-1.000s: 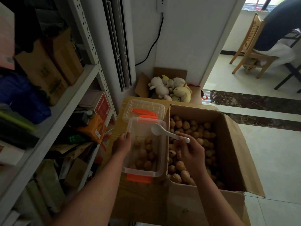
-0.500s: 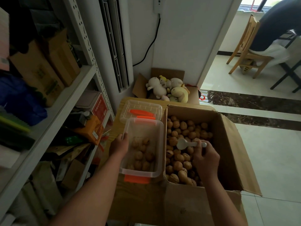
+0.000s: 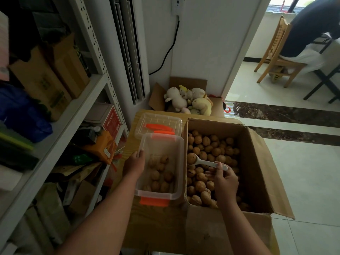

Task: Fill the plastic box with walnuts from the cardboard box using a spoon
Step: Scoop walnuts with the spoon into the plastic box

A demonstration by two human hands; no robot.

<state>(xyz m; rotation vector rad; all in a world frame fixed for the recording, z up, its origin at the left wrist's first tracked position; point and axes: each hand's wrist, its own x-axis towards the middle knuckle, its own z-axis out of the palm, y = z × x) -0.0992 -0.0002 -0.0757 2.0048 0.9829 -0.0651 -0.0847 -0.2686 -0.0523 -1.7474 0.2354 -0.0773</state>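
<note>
- Our right grip (image 3: 225,183) pinches the spoon (image 3: 207,163) by its handle end; one walnut (image 3: 191,158) rides its bowl over the carton (image 3: 253,162), near its left wall.
- It is light, hard and round, likely to roll, so we keep the bowl level.
- Our left grip (image 3: 133,163) holds the box (image 3: 160,195) by its left rim, near the surface's (image 3: 133,142) left edge.
- The carton wall stands between; the lid (image 3: 158,122) lies behind the box.

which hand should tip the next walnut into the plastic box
Right. The right hand holds the spoon with a walnut in its bowl, just beside the plastic box. The left hand holds the box's left rim, probably steadying it.
</note>
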